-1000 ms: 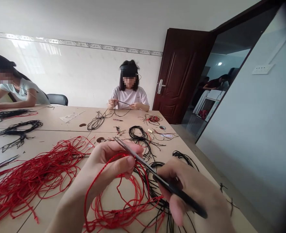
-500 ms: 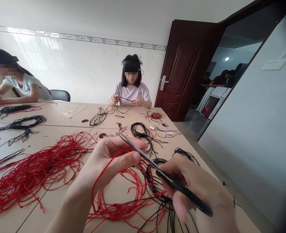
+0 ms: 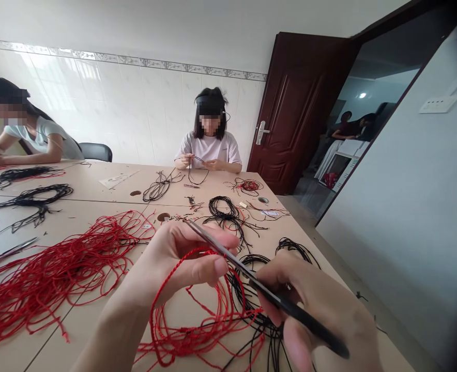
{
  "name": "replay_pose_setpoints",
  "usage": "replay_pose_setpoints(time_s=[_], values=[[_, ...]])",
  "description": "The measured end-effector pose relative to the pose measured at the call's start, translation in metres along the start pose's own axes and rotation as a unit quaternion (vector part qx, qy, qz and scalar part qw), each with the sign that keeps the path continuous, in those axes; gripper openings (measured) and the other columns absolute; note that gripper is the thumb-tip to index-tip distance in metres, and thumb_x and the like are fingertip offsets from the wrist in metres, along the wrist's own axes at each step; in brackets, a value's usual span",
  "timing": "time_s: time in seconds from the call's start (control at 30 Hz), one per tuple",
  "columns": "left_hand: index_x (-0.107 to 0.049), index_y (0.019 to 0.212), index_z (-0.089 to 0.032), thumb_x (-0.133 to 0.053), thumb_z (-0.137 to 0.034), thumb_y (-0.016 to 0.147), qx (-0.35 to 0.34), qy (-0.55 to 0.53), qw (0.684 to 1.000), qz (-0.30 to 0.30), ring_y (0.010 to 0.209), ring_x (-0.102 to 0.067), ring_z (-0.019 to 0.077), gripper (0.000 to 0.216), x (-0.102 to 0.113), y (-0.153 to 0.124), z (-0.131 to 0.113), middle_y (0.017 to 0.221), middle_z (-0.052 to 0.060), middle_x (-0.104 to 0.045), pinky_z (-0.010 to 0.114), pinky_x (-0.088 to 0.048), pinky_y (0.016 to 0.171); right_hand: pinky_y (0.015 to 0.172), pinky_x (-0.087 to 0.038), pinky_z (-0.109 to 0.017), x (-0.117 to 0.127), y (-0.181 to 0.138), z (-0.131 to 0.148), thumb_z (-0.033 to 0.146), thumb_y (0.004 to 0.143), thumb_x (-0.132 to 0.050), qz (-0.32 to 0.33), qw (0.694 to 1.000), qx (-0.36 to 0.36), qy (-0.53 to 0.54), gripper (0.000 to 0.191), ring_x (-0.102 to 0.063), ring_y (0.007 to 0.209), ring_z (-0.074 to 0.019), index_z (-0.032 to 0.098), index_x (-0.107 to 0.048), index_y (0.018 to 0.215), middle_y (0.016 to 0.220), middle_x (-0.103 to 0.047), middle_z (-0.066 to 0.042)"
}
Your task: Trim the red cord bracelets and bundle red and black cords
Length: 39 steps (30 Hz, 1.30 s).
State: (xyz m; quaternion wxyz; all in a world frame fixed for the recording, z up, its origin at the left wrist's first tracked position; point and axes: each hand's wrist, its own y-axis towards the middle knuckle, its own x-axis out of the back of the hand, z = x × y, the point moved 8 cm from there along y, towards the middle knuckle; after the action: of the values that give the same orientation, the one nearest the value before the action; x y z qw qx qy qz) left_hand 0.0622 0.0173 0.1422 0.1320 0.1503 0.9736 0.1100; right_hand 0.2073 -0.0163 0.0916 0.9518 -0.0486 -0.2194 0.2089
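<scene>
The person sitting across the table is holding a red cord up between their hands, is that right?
Not quite: the cord is black, not red. The head view shows the person sitting across the table holding that black cord up between their hands.

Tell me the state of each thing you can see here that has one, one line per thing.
Left hand: curled, holding a twisted red cord
Right hand: gripping a black-gripped metal tool
Loose red cords: heaped, tangled on the table
Black cords: looped in a loose bundle
Dark wood door: standing open
Person opposite: seated, holding a thin dark cord
</scene>
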Motion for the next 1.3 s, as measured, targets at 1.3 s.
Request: replay_pose_setpoints(time_s=[1.3], values=[[-0.079,0.078,-0.026,-0.078,-0.032,0.068,0.024,0.034,0.998,0.045,0.074,-0.067,0.0246,0.012,0.001,-0.003,-0.002,0.079,0.006,-0.073,0.033,-0.055,0.065,0.036,-0.012,-0.023,0.002,0.004,0.0,0.086,0.033,-0.07,-0.017,1.0,0.007,-0.014,0.077,-0.022,0.043,-0.0036,0.017,-0.037,0.047,0.043,-0.027,0.009]])
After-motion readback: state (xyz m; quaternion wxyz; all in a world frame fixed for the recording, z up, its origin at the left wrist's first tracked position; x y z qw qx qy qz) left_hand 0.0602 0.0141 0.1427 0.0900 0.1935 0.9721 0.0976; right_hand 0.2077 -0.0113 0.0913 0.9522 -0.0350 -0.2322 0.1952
